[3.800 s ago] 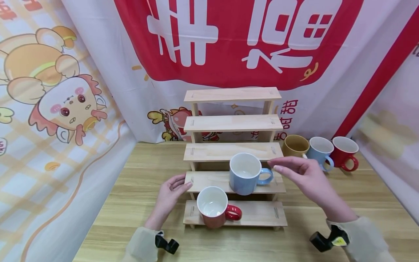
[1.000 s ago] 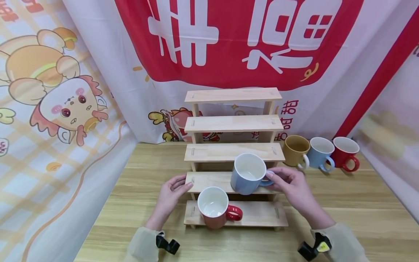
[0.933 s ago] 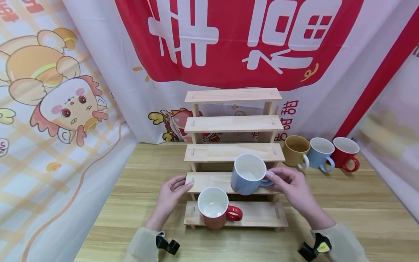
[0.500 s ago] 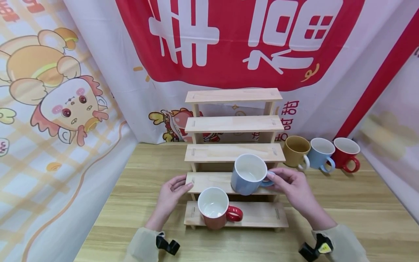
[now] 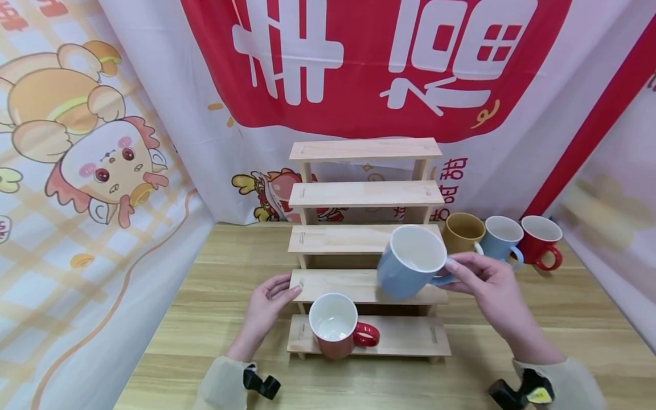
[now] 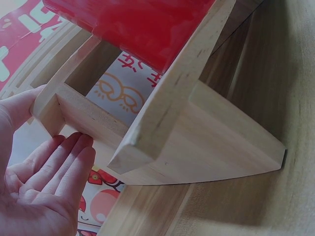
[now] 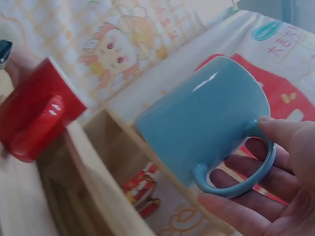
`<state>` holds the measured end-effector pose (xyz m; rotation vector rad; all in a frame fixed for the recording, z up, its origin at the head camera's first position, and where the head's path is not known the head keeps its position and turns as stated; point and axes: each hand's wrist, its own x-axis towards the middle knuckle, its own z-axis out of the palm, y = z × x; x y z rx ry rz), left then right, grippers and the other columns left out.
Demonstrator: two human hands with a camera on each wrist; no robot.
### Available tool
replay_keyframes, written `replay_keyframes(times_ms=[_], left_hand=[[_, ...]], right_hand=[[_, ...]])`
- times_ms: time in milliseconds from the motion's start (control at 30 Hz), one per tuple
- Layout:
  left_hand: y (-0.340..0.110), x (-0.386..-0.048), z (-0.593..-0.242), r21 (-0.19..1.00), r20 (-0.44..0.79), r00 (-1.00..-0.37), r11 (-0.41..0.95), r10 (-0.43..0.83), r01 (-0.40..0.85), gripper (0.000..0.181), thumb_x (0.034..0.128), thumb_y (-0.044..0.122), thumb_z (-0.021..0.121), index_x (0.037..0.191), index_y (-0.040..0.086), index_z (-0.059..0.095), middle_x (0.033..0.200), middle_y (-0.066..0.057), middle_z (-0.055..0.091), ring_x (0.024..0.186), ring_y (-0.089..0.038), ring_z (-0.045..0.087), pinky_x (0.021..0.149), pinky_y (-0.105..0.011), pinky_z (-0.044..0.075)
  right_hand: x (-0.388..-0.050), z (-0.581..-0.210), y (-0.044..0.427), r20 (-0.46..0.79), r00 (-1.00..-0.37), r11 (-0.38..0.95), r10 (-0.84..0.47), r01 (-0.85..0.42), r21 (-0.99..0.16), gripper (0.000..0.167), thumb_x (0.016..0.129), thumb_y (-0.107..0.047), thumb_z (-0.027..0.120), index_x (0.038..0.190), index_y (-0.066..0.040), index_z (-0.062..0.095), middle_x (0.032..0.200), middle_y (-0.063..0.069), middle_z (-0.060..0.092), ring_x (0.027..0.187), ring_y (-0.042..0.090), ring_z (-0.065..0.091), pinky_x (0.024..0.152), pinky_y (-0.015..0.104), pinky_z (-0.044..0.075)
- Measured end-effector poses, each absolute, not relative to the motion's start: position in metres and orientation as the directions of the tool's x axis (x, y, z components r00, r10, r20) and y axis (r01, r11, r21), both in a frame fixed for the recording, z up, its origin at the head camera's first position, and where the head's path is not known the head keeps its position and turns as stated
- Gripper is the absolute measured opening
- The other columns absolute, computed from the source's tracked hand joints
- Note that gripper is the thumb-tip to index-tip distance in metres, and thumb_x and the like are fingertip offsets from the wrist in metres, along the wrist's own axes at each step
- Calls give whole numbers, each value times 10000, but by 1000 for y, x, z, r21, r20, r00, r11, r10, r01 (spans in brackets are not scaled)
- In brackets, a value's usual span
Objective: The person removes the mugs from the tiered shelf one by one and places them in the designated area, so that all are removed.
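Observation:
My right hand (image 5: 489, 287) pinches the handle of a light blue mug (image 5: 410, 262) with a white inside. The mug is tilted and hangs above the second step of a stepped wooden rack (image 5: 328, 285). In the right wrist view, the thumb presses the top of the mug's handle (image 7: 241, 187) and fingers pass behind it. My left hand (image 5: 269, 302) grips the left end of the second step, thumb on the board and fingers below it, as the left wrist view also shows. A red mug (image 5: 335, 330) stands on the lowest step, handle to the right.
Right of the rack, a mustard mug (image 5: 463, 230), another light blue mug (image 5: 499, 233) and a darker red mug (image 5: 540, 239) stand in a row on the wood-grain table (image 5: 220, 250). A printed cloth (image 5: 230, 142) hangs close behind the rack.
My right hand came in from the right, took the blue mug's handle, and has now lifted and tilted the mug up and to the right off the second step. The left hand stayed put.

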<state>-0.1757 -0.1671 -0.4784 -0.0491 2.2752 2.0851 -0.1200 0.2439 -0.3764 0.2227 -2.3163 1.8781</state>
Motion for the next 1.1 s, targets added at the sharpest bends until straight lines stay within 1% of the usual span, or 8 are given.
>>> replay_keyframes(times_ms=[100, 267, 467, 567, 800, 867, 1000, 1100], left_hand=[[-167, -176, -478, 994, -61, -998, 87, 14, -59, 572, 877, 252, 833, 1339, 3, 606, 1312, -198, 635, 1191, -308, 627, 939, -257, 538], [-167, -176, -479, 995, -55, -998, 82, 13, -54, 560, 883, 242, 829, 1337, -1, 609, 1301, -198, 642, 1180, -305, 634, 931, -255, 542], [-168, -176, -480, 994, -57, -998, 89, 16, -56, 574, 880, 253, 830, 1344, 2, 603, 1310, -199, 636, 1186, -306, 630, 933, -252, 539], [-168, -176, -481, 995, -58, -998, 85, 15, -57, 571, 880, 246, 831, 1342, -1, 604, 1307, -200, 636, 1187, -309, 629, 935, -253, 539], [-167, -177, -482, 996, -49, -999, 76, 9, -48, 544, 885, 209, 825, 1333, -13, 608, 1292, -210, 642, 1185, -314, 630, 937, -255, 539], [-167, -177, -482, 996, -48, -999, 81, 8, -48, 549, 885, 213, 825, 1335, -11, 606, 1294, -210, 641, 1186, -314, 629, 936, -253, 539], [-167, -178, -483, 996, -52, -999, 79, 8, -51, 555, 884, 211, 826, 1340, -12, 602, 1300, -214, 637, 1192, -317, 625, 940, -252, 536], [-167, -178, -482, 996, -53, -999, 75, 11, -52, 554, 884, 208, 825, 1340, -13, 601, 1301, -215, 636, 1192, -318, 625, 940, -253, 537]], right_hand=[[-115, -369, 255, 229, -973, 165, 2, -226, -960, 243, 1021, -118, 640, 1199, 41, 686, 1040, 27, 740, 859, 211, 750, 739, 336, 610], [-107, -358, 276, 273, -960, 62, 54, -270, -961, 189, 1008, -49, 640, 1169, 24, 706, 997, 74, 748, 838, 202, 750, 740, 322, 608], [-99, -352, 302, 316, -939, -53, 136, -326, -944, 214, 998, 12, 625, 1192, 93, 668, 1032, 100, 730, 862, 190, 742, 746, 330, 605], [-96, -350, 315, 320, -928, -45, 193, -334, -942, 226, 994, -11, 637, 1198, 82, 668, 1054, 79, 714, 859, 154, 740, 706, 307, 607], [-91, -351, 346, 307, -900, -77, 308, -346, -935, 238, 999, -40, 631, 1205, 71, 675, 1049, 54, 740, 839, 143, 746, 688, 248, 603], [-91, -353, 353, 301, -888, -50, 348, -338, -940, 225, 1003, -72, 635, 1192, 31, 699, 1042, 21, 741, 838, 99, 738, 671, 214, 595], [-93, -360, 364, 301, -868, -37, 395, -342, -939, 245, 1006, -100, 630, 1209, 18, 702, 1072, -9, 726, 875, 57, 723, 664, 193, 585], [-94, -366, 372, 286, -865, -45, 413, -333, -942, 273, 1003, -116, 635, 1231, 23, 693, 1088, -14, 723, 892, 55, 719, 664, 191, 585]])
